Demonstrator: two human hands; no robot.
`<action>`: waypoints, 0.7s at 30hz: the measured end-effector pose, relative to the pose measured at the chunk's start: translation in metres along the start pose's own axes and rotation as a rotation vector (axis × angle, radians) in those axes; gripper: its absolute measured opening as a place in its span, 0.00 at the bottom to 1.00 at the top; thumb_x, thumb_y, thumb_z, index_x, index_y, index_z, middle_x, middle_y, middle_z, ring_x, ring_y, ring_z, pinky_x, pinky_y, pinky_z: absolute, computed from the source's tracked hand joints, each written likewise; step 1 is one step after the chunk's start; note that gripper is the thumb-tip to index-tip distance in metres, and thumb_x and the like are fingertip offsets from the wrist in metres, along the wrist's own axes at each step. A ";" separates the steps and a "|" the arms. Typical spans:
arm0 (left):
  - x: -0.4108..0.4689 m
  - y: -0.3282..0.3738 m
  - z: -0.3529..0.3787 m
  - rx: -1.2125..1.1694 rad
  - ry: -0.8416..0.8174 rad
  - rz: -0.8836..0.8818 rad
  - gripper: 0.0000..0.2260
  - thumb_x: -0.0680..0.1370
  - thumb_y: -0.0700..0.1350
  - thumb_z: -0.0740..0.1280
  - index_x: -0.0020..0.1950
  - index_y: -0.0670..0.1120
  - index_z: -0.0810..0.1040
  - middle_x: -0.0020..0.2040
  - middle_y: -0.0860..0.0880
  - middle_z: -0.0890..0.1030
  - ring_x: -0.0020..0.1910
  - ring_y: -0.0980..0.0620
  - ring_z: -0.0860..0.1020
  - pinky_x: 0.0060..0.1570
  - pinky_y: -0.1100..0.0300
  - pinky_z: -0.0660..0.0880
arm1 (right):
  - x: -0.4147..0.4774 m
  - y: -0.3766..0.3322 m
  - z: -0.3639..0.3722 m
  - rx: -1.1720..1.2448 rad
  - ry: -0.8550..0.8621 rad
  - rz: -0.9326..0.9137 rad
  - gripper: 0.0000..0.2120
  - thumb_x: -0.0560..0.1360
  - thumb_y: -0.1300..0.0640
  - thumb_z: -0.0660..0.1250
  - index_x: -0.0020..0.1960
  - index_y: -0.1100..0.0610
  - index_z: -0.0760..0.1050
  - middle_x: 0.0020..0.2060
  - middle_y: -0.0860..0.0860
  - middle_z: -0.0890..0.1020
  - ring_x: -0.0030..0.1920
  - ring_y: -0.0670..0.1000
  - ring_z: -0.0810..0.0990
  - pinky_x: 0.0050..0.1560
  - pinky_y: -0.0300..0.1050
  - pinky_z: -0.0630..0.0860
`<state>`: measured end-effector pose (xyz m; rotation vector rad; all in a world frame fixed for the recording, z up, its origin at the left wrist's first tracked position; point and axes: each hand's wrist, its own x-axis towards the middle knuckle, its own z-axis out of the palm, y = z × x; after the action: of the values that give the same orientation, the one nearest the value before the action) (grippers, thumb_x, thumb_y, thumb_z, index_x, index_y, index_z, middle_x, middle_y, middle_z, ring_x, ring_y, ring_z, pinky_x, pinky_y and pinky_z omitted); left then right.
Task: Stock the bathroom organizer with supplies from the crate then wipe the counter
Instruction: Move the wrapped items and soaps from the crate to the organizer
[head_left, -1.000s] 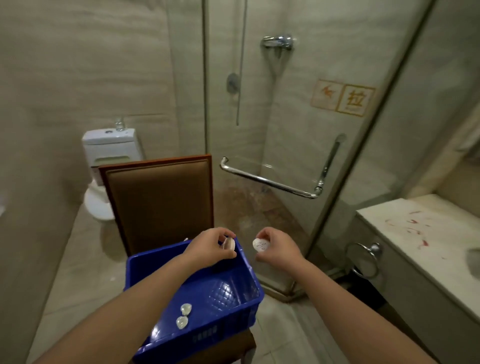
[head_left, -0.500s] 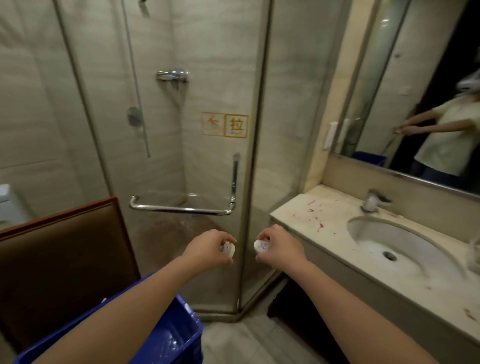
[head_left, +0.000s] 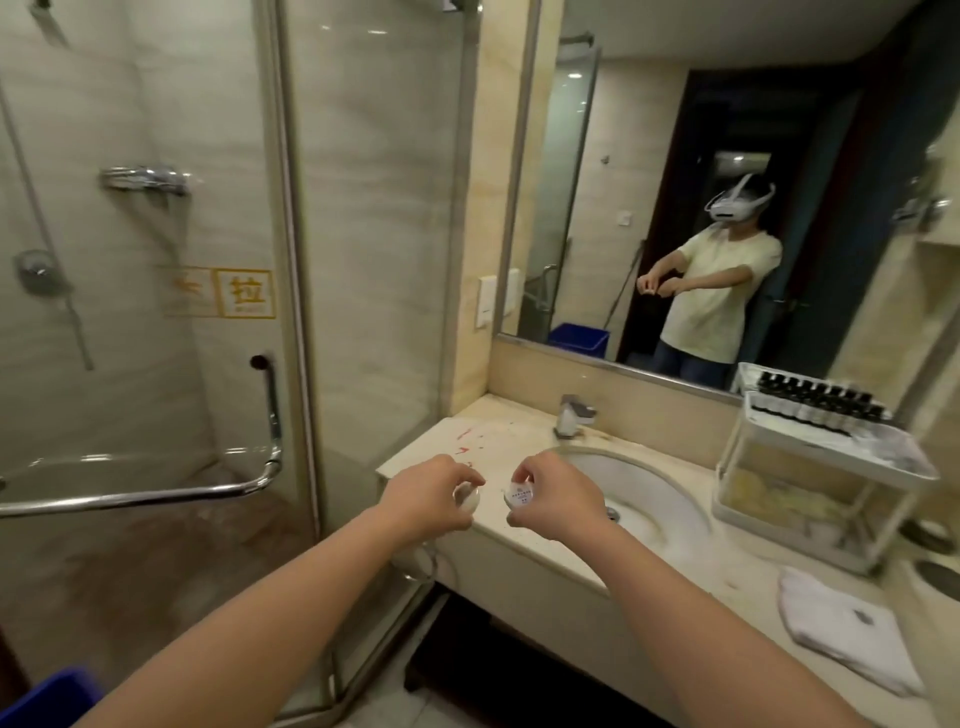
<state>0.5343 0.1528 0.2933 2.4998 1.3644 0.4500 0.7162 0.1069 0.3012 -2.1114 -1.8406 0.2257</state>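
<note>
My left hand (head_left: 431, 496) pinches a small round white packet (head_left: 466, 500), and my right hand (head_left: 553, 496) pinches a second white packet (head_left: 519, 493) with printed text. Both hands hover over the left end of the marble counter (head_left: 498, 519), beside the sink (head_left: 644, 493). The two-tier clear organizer (head_left: 810, 467) stands at the counter's right, with a row of small dark-capped bottles (head_left: 821, 402) on its top shelf. A corner of the blue crate (head_left: 49, 693) shows at the bottom left. A folded white cloth (head_left: 841, 629) lies on the counter near its front edge.
Red smears (head_left: 467, 441) mark the counter's left end. A chrome faucet (head_left: 571, 415) stands behind the sink. The glass shower door (head_left: 156, 312) with its chrome handle bar (head_left: 156, 493) fills the left. A mirror (head_left: 727, 182) hangs above the counter.
My view has swung right from the crate and chair to the sink counter. Both hands moved along with it, each still pinching its packet. The organizer and cloth have come into view.
</note>
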 end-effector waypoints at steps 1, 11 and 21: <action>0.011 0.013 0.005 0.010 -0.002 0.017 0.19 0.73 0.52 0.65 0.64 0.61 0.76 0.61 0.56 0.76 0.60 0.56 0.75 0.58 0.58 0.73 | 0.002 0.014 -0.008 0.010 -0.002 0.021 0.18 0.64 0.48 0.75 0.51 0.44 0.73 0.52 0.43 0.75 0.50 0.48 0.78 0.40 0.42 0.70; 0.108 0.126 0.045 0.120 -0.071 0.129 0.21 0.71 0.48 0.67 0.64 0.59 0.75 0.58 0.53 0.76 0.56 0.50 0.76 0.51 0.56 0.75 | 0.019 0.138 -0.070 -0.015 0.047 0.170 0.14 0.63 0.52 0.73 0.45 0.46 0.73 0.45 0.44 0.78 0.38 0.47 0.81 0.33 0.41 0.72; 0.181 0.184 0.094 0.104 -0.192 0.234 0.23 0.70 0.49 0.72 0.65 0.53 0.75 0.61 0.53 0.77 0.57 0.51 0.77 0.52 0.57 0.76 | 0.036 0.221 -0.075 -0.016 0.069 0.307 0.17 0.63 0.47 0.76 0.48 0.46 0.73 0.49 0.44 0.74 0.43 0.49 0.78 0.34 0.42 0.68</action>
<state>0.8043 0.2023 0.3007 2.7194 1.0551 0.1801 0.9525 0.1072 0.2980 -2.3749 -1.4787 0.2074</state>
